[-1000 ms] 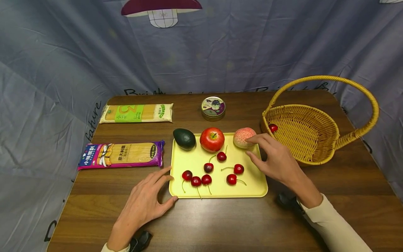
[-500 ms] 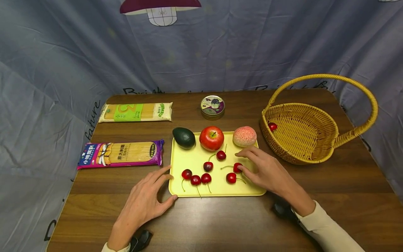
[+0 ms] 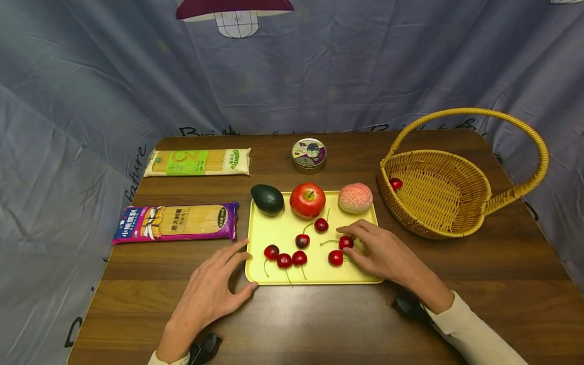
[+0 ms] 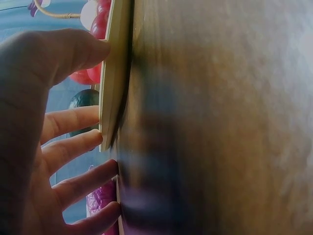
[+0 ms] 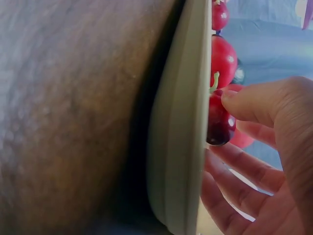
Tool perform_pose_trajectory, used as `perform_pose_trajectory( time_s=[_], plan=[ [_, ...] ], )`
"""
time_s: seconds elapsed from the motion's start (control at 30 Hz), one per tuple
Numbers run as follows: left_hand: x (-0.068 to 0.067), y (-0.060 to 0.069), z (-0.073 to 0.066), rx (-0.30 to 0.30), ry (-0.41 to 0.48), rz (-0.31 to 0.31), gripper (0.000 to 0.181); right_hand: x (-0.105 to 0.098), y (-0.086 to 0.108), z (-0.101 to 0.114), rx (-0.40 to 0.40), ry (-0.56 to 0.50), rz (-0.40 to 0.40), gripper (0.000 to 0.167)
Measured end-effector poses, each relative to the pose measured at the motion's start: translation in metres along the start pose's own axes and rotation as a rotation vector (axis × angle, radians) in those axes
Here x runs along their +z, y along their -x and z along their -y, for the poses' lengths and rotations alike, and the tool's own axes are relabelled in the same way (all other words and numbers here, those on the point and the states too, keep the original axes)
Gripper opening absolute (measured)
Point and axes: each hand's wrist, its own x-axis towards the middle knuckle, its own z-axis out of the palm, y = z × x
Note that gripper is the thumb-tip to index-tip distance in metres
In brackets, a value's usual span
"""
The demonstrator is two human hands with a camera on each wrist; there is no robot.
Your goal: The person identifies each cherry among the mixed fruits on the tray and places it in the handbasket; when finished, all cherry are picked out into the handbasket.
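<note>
My left hand (image 3: 212, 289) rests at the near left corner of a yellow tray (image 3: 365, 276); in the left wrist view its thumb and two fingers touch the rim, loosely spread. Over the tray's right side my right hand (image 3: 388, 253) reaches down around a cherry (image 3: 345, 243). Its thumb lies against or just beside that cherry, while the index fingertip stands apart on the far side. A second cherry (image 3: 335, 258) lies just left of the thumb, its stem partly hidden. Several more stemmed cherries (image 3: 284, 261) lie on the tray. In the right wrist view a dark red cherry (image 5: 221, 120) shows by the thumb.
Along the tray's far edge sit an avocado (image 3: 267, 199), an apple (image 3: 307, 201) and a peach (image 3: 355, 197). A wicker basket (image 3: 438, 228) with a tall handle stands right, one cherry (image 3: 395, 183) inside. Two spaghetti packs (image 3: 196, 162) lie left; a round tin (image 3: 308, 154) stands behind.
My right hand has moved from beside the peach toward me and left, down to the cherries at the tray's right. My left hand has stayed at the tray's corner.
</note>
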Motion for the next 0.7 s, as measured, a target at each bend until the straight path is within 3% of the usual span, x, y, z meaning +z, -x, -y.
perform_pose_trajectory(
  time_s=[0.37, 0.7],
  plan=[
    [0.0, 0.001, -0.001, -0.015, 0.007, 0.023, 0.059, 0.002, -0.001, -0.001, 0.002, -0.014, 0.03, 0.03],
    [0.0, -0.001, -0.001, -0.009, 0.001, 0.024, 0.058, -0.011, -0.002, -0.002, -0.016, -0.007, -0.04, 0.028]
  ],
)
